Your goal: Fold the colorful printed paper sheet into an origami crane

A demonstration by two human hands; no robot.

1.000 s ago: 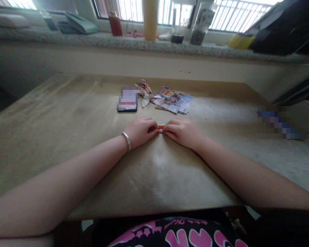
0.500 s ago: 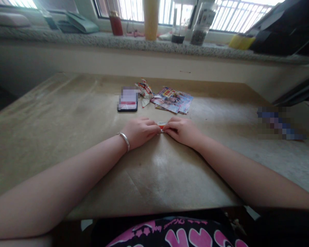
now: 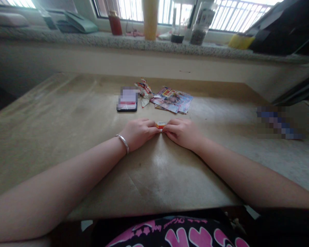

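A small folded piece of orange, red and white printed paper (image 3: 160, 125) sits on the tan paper sheet (image 3: 98, 103), between my two hands. My left hand (image 3: 138, 134) presses it from the left with the fingertips, and a silver bangle (image 3: 123, 143) circles that wrist. My right hand (image 3: 181, 133) holds it from the right, fingers curled over its edge. Part of the folded piece is hidden behind my fingertips.
Farther up the sheet lie a smartphone (image 3: 127, 99) with a blurred screen, a folded printed wrapper (image 3: 144, 90) and a pile of colourful printed paper (image 3: 172, 100). A blurred item (image 3: 279, 122) lies at right. Bottles and jars stand on the granite windowsill (image 3: 144, 43).
The folded piece shows more of its orange face between my fingertips, and it looks shorter and thicker than before. My hands have opened slightly around it.
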